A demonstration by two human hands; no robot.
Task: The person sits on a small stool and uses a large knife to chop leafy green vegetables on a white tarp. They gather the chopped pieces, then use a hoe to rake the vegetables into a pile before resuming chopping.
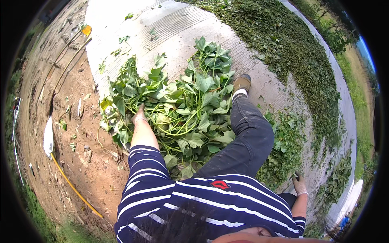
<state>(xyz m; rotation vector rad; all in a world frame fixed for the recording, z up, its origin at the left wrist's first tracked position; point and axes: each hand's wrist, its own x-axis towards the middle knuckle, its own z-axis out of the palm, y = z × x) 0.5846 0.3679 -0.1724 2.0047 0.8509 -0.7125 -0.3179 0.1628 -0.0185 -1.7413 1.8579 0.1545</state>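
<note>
Two hands show: the left hand [139, 115] reaches into a heap of leafy vines [204, 101] on the concrete [172, 36], fingers hidden there, so their grip cannot be told; the right hand [300, 186] is well apart, near loose greens [285, 148], its finger spread unclear. One red, lip-like patch [219, 184] sits on the striped shirt [251, 206].

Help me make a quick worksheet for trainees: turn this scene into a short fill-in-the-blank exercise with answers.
1. Left or right: the person's ____ hand reaches into the leafy heap.
2. In the picture, the brown shoe is to the ____ of that heap.
3. The navy shirt has ____ stripes.
4. The small patch on it is ____.

Missing words: left; right; white; red.
</note>
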